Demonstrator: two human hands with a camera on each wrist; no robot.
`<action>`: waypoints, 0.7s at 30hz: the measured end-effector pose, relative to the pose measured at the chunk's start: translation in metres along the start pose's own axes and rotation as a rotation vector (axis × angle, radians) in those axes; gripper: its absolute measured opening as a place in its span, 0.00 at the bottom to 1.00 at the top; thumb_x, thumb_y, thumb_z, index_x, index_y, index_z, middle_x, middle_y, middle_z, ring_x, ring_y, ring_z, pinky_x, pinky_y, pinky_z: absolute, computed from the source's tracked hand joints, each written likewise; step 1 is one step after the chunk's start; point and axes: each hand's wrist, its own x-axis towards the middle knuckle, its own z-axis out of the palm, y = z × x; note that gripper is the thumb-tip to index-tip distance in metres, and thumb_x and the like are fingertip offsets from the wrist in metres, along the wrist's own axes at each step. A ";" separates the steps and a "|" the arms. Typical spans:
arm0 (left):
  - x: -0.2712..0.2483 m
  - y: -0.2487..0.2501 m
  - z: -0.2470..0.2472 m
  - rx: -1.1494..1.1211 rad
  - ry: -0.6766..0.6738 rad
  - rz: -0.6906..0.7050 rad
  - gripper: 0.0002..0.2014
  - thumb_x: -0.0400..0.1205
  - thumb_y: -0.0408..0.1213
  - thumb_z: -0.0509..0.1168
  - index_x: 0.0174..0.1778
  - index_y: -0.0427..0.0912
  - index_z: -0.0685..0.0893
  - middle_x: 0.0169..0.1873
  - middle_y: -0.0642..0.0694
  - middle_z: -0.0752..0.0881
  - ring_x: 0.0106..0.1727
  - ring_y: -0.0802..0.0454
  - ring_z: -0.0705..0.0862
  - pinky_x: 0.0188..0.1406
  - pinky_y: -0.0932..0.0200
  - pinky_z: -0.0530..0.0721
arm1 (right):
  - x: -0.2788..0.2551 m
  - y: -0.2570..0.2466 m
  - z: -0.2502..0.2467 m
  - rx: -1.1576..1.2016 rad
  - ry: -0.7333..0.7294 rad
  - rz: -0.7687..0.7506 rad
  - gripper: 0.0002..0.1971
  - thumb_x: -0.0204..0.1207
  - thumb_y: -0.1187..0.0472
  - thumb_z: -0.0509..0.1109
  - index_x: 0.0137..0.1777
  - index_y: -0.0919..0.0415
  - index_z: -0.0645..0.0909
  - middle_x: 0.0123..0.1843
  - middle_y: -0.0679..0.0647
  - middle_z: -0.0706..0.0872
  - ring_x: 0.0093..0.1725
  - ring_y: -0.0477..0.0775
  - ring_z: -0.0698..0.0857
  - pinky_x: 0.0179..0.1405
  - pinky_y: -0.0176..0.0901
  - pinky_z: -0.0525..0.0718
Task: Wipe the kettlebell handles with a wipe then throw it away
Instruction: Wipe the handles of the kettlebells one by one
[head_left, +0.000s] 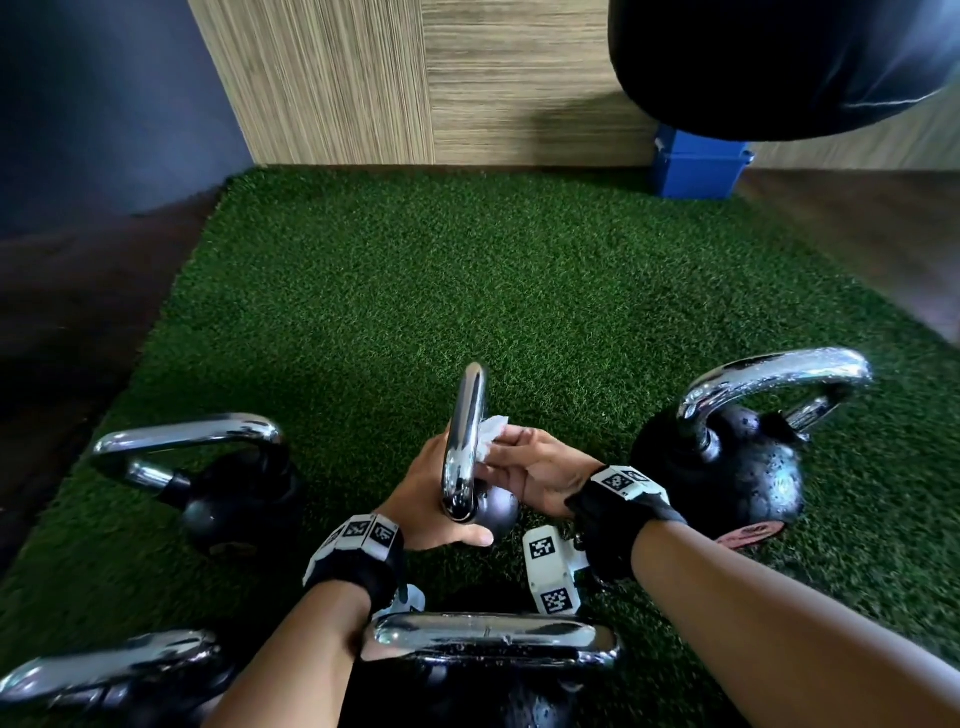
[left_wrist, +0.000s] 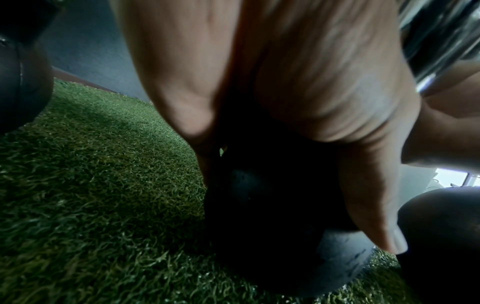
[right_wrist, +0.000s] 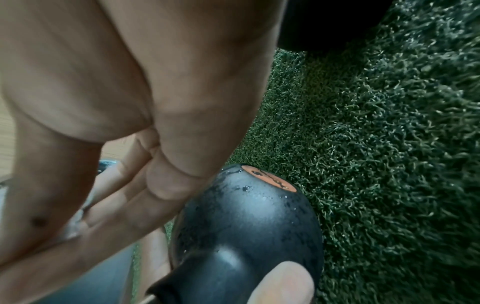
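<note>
A small black kettlebell (head_left: 497, 512) with a chrome handle (head_left: 466, 431) stands tilted on the green turf in the middle of the head view. My left hand (head_left: 434, 491) grips it low down, thumb across the black ball (left_wrist: 259, 216). My right hand (head_left: 509, 451) pinches a crumpled white wipe (head_left: 488, 435) against the right side of the handle's loop. In the right wrist view the wipe (right_wrist: 72, 226) shows under my fingers, beside the wet black ball (right_wrist: 246, 216) with its orange label. Most of the wipe is hidden by my fingers.
Other kettlebells stand around on the turf (head_left: 467, 291): one at the left (head_left: 208, 467), a large wet one at the right (head_left: 737, 452), one under my wrists (head_left: 493, 639), one at the bottom left (head_left: 104, 670). A blue bin (head_left: 696, 161) sits by the far wall under a black punching bag (head_left: 779, 62).
</note>
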 end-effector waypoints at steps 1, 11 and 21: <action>0.002 0.001 -0.001 0.032 -0.019 0.022 0.64 0.55 0.47 0.89 0.82 0.79 0.57 0.82 0.72 0.63 0.85 0.49 0.66 0.86 0.39 0.65 | 0.000 0.001 0.000 0.002 0.010 -0.012 0.11 0.77 0.80 0.63 0.53 0.75 0.85 0.47 0.65 0.92 0.44 0.57 0.93 0.45 0.44 0.93; 0.004 -0.002 0.004 -0.084 0.001 -0.080 0.65 0.53 0.38 0.92 0.85 0.54 0.62 0.82 0.48 0.71 0.84 0.42 0.69 0.84 0.37 0.68 | 0.012 -0.004 0.011 -0.255 0.212 -0.291 0.11 0.57 0.76 0.79 0.38 0.70 0.84 0.42 0.68 0.90 0.37 0.61 0.92 0.39 0.48 0.93; -0.001 -0.014 0.007 -0.115 0.048 -0.121 0.66 0.50 0.52 0.88 0.74 0.89 0.50 0.77 0.50 0.70 0.80 0.47 0.71 0.82 0.38 0.72 | 0.016 -0.004 0.011 -0.819 0.510 -0.535 0.11 0.66 0.74 0.82 0.40 0.61 0.85 0.45 0.59 0.93 0.43 0.56 0.92 0.49 0.56 0.92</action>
